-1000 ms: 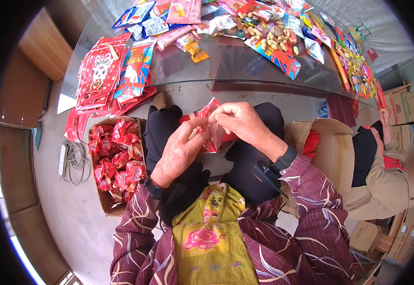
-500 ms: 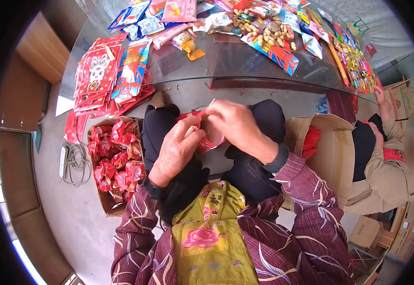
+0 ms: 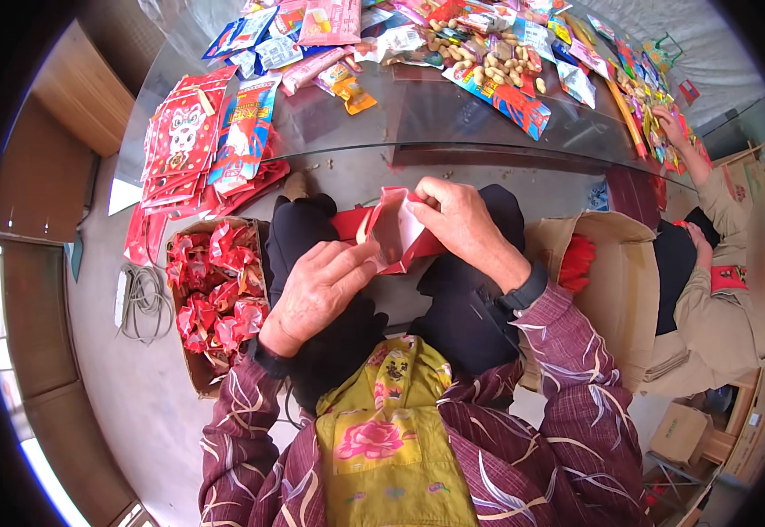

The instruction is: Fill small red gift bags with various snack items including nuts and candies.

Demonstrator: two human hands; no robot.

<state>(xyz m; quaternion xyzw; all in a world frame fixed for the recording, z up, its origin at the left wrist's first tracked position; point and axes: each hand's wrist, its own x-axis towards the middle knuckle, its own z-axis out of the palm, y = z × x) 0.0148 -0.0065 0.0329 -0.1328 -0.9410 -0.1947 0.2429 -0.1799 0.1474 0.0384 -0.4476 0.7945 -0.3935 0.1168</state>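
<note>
Over my lap, a red paper bag (image 3: 418, 247) stands with its mouth spread open and its pale inside showing. My left hand (image 3: 323, 285) pinches the bag's rim at its left side. On the opposite side, my right hand (image 3: 463, 221) grips the rim between thumb and bent fingers. Beyond them, on the left of the glass table, lies a stack of flat red printed bags (image 3: 180, 132), with a blue and red snack packet (image 3: 244, 132) on it. To the left of my legs, a cardboard box (image 3: 196, 351) holds several crumpled-topped red bundles (image 3: 216, 290).
The glass table (image 3: 339, 123) carries snack packets (image 3: 330, 22), peanuts (image 3: 497, 66) and small wrapped candies (image 3: 633, 97). Right of my legs stands an open cardboard carton (image 3: 615, 299) with something red inside. A co-worker (image 3: 725, 299) sits at the right, one hand at the candies. A coiled cable (image 3: 144, 303) lies on the floor.
The red bag has come up and its mouth has opened wide. My right hand has moved right and my left hand slightly down, farther apart. The co-worker's hand has reached farther over the candies.
</note>
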